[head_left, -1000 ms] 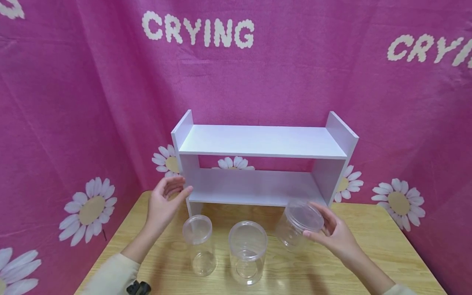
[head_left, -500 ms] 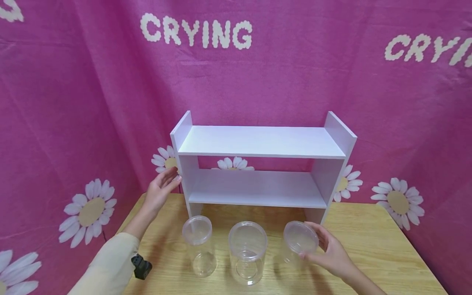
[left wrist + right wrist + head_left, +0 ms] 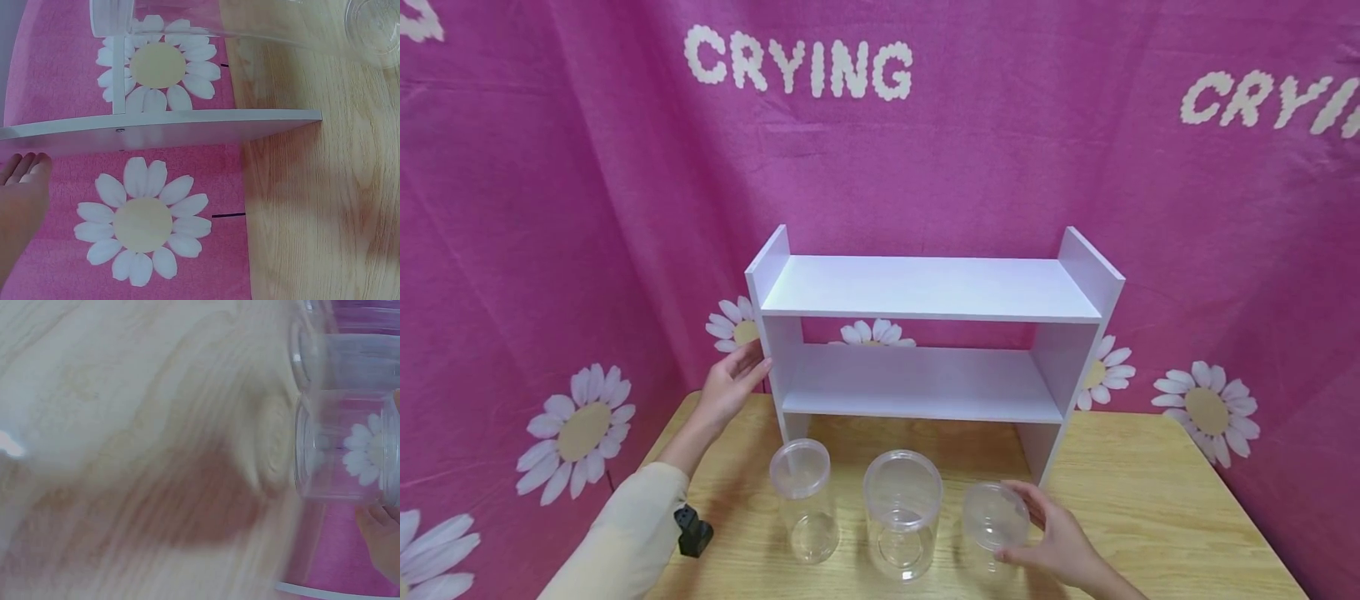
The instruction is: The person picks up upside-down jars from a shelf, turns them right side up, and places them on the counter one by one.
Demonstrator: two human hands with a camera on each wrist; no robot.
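Note:
My right hand (image 3: 1052, 542) grips a short clear plastic jar (image 3: 992, 521) near its top, thumb in front and fingers round the far side. In the right wrist view that jar (image 3: 340, 447) stands close over the tabletop, its base towards the wood. My left hand (image 3: 730, 387) is at the outer left side of a white two-tier shelf (image 3: 925, 379), fingers loosely extended along the panel. The left wrist view shows those fingertips (image 3: 39, 164) right by the side panel (image 3: 187, 131). A tall narrow jar (image 3: 808, 500) and a wider jar (image 3: 902, 517) stand upright in front of the shelf.
The wooden table (image 3: 1150, 492) carries the shelf and jars. Behind it hangs a pink curtain (image 3: 970, 150) with daisies and lettering. A black wrist device (image 3: 692, 531) sits at the left sleeve (image 3: 625, 533).
My right hand has brought the short jar down and towards me, upright in line with the other jars. My left hand has shifted outward to the shelf's left panel.

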